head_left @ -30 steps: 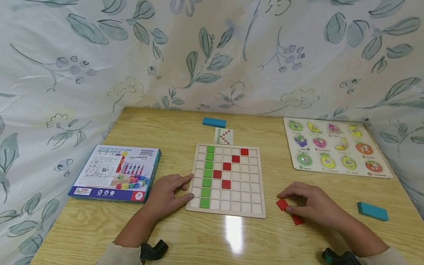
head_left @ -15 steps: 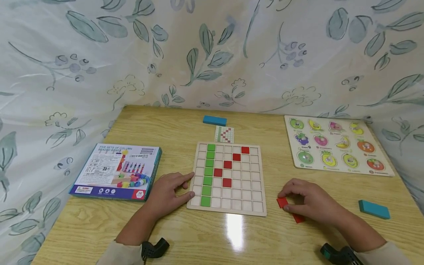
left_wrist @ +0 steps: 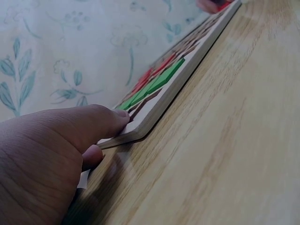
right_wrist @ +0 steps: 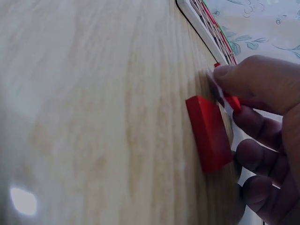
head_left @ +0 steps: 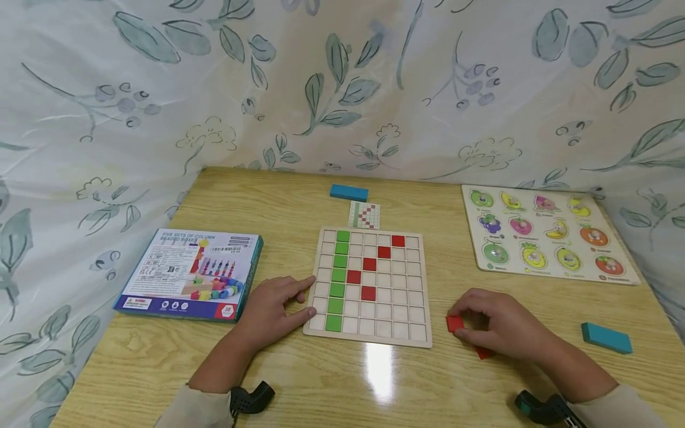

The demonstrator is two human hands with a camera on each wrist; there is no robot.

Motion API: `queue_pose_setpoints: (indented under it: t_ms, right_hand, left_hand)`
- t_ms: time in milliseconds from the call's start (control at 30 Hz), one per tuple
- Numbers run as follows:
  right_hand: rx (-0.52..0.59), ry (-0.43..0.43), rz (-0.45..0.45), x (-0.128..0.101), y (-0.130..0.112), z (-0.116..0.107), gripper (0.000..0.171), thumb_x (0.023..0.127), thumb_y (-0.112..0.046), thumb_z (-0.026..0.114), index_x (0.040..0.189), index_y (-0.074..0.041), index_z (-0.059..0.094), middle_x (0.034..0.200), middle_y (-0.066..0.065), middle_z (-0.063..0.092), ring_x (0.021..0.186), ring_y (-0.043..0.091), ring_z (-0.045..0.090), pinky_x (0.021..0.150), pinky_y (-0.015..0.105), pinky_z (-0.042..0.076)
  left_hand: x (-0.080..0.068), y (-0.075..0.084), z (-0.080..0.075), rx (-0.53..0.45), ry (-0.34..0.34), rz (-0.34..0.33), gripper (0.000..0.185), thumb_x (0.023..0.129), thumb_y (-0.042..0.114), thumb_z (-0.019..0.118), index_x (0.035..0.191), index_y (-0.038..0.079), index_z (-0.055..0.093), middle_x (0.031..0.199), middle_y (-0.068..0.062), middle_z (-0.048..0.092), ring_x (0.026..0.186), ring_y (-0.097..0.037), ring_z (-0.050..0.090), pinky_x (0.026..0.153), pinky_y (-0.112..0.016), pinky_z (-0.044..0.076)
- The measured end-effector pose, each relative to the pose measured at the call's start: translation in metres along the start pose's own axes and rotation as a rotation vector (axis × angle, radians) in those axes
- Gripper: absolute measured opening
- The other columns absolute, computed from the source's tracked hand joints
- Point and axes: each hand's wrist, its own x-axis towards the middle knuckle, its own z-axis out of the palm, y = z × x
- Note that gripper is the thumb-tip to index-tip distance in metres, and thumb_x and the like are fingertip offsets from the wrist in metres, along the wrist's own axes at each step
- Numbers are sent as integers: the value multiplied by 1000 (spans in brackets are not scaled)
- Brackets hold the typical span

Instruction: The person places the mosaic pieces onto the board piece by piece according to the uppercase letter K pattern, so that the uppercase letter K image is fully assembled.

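A wooden grid board point(head_left: 366, 343) holds a column of green square tiles point(head_left: 339, 274) and several red square tiles point(head_left: 369, 264) set in a diagonal pattern. My left hand point(head_left: 273, 306) rests at the board's left edge, thumb and forefinger extended; in the left wrist view the thumb point(left_wrist: 96, 119) lies on the rim near a corner. To the right of the board, my right hand point(head_left: 500, 324) pinches a red square tile point(head_left: 455, 324) between thumb and forefinger, low over the table. A red block point(right_wrist: 209, 135) lies under that hand, mostly covered by it in the head view.
A small pattern card point(head_left: 365, 214) lies behind the board, with a blue block point(head_left: 349, 192) beyond it. Another blue block point(head_left: 607, 337) sits at right. A boxed toy set point(head_left: 187, 274) lies left; a fruit puzzle board point(head_left: 548, 233) lies back right. A floral cloth point(head_left: 342, 89) hangs behind the table.
The red tile at my right fingertips has turned a little. Less of the red block beneath the hand shows. My left hand stays at the board's edge, and the view has shifted slightly.
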Motion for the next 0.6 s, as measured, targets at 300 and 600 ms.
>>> queue_pose_setpoints:
  t_ms: [300, 600]
  right_hand:
    - [43, 58, -12, 15, -11, 2, 36, 85, -17, 92, 111, -34, 72, 95, -20, 62, 73, 2, 53, 61, 23, 46]
    - [44, 67, -12, 37, -27, 2, 38, 82, -11, 93, 108, -30, 73, 92, -17, 62, 70, 3, 53, 60, 23, 47]
  left_hand:
    - [0, -1, 0, -1, 12, 15, 54, 91, 35, 86, 140, 16, 74, 90, 17, 58, 74, -4, 43, 72, -30, 39]
    - [0, 0, -1, -12, 2, 3, 54, 91, 35, 86, 140, 16, 73, 90, 17, 58, 76, -4, 44, 74, -32, 40]
